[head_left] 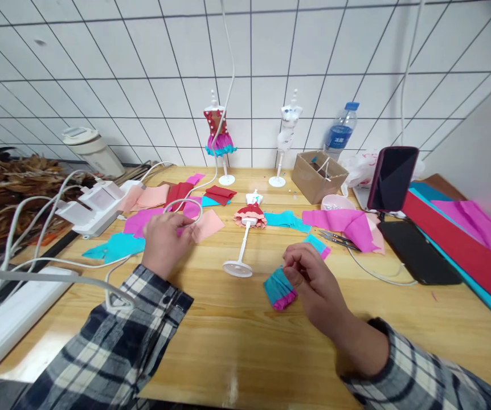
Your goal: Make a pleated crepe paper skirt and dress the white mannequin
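My left hand is over the magenta crepe paper at the left, its fingers bent and close together beside a looped white cable. What they grip, if anything, is hidden. My right hand is closed in a pinch in front of a blue crepe paper piece with a magenta edge; whether it holds that piece cannot be made out. Between the hands a small white dress form leans on its round base, dressed in a red skirt with a pink ruffle.
Two dress forms stand at the wall, one in a red and magenta dress, one mostly white. A cardboard box, a water bottle, scissors and a black phone are at the right. Cables and a power strip crowd the left.
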A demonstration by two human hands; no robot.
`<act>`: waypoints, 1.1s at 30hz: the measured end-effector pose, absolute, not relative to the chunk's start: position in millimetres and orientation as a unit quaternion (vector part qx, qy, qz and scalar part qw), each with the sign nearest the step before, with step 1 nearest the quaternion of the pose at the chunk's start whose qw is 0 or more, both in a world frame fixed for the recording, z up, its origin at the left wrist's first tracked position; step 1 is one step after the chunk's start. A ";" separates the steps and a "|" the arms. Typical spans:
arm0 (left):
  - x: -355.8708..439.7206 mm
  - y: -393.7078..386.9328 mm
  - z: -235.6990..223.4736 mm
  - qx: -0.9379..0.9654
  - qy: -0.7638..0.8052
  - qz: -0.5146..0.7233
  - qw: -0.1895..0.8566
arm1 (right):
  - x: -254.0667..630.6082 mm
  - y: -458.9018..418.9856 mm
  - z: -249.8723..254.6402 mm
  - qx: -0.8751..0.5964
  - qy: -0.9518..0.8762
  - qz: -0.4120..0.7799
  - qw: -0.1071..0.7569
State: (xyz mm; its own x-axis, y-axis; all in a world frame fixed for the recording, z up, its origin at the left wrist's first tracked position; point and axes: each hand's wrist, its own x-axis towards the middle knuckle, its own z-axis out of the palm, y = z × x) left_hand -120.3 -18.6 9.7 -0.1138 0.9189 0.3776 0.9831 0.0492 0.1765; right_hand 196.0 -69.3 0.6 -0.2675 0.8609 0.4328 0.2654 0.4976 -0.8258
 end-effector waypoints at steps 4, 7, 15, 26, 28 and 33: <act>-117.6 -17.7 6.4 -0.652 -0.742 -0.143 0.058 | 199.4 -68.5 1.5 -0.390 -0.726 0.339 0.454; -100.0 -32.3 20.7 -0.636 -0.707 -0.281 0.127 | 199.4 -69.9 3.6 -0.386 -0.722 0.356 0.450; -8.5 -89.8 38.1 -0.804 -0.444 -0.330 -0.220 | 197.2 -75.1 9.5 -0.362 -0.744 0.385 0.409; 2.9 -92.5 24.2 -0.802 -0.435 -0.349 -0.215 | 195.3 -75.4 6.0 -0.368 -0.769 0.363 0.377; 3.9 -92.9 23.3 -0.800 -0.437 -0.352 -0.211 | 195.2 -75.9 6.3 -0.372 -0.771 0.354 0.376; 6.7 -91.6 17.3 -0.771 -0.471 -0.359 -0.234 | 193.5 -74.3 5.1 -0.395 -0.774 0.325 0.374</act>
